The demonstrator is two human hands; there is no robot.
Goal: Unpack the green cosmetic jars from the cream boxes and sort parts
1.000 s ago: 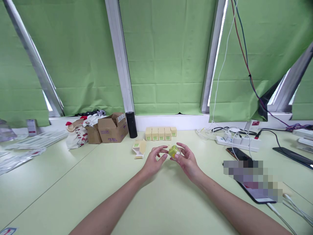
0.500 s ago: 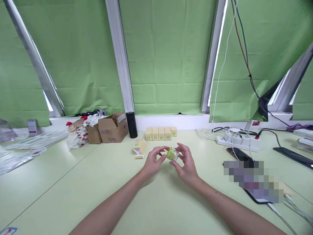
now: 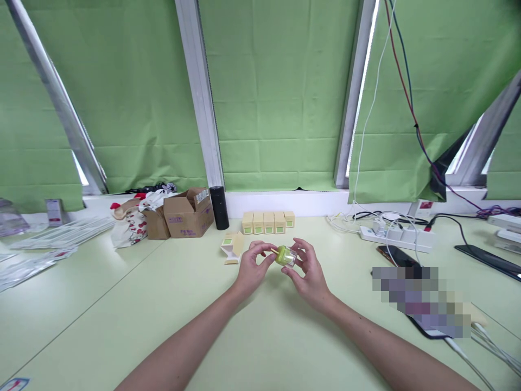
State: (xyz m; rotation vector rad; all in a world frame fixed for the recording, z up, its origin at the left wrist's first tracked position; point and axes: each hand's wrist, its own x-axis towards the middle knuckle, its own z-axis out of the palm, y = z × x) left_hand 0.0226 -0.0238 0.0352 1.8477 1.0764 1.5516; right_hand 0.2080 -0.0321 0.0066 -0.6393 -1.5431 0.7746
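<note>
A small green-and-clear bottle (image 3: 286, 256) is held between my two hands, just above the table. It is tilted on its side, with a thin tan stick-like end pointing left. My left hand (image 3: 254, 266) pinches that end between thumb and fingers. My right hand (image 3: 310, 271) has its thumb and fingers curved around the clear end. Left of my hands, an opened cream carton (image 3: 232, 248) lies on the table with its flaps spread. Several closed cream boxes (image 3: 268, 222) with green squares stand in a row farther back.
A brown cardboard box (image 3: 186, 217) and a black cylinder (image 3: 219, 208) stand at the back left. On the right lie a white power strip (image 3: 407, 239) with cables, a dark phone (image 3: 396, 256) and a larger blurred-out device (image 3: 427, 309). Plastic packets (image 3: 30, 270) lie far left.
My left hand has shifted slightly left, and more of the thin end shows. The bottle has turned a little, with more of its clear part visible. My right hand has barely moved.
</note>
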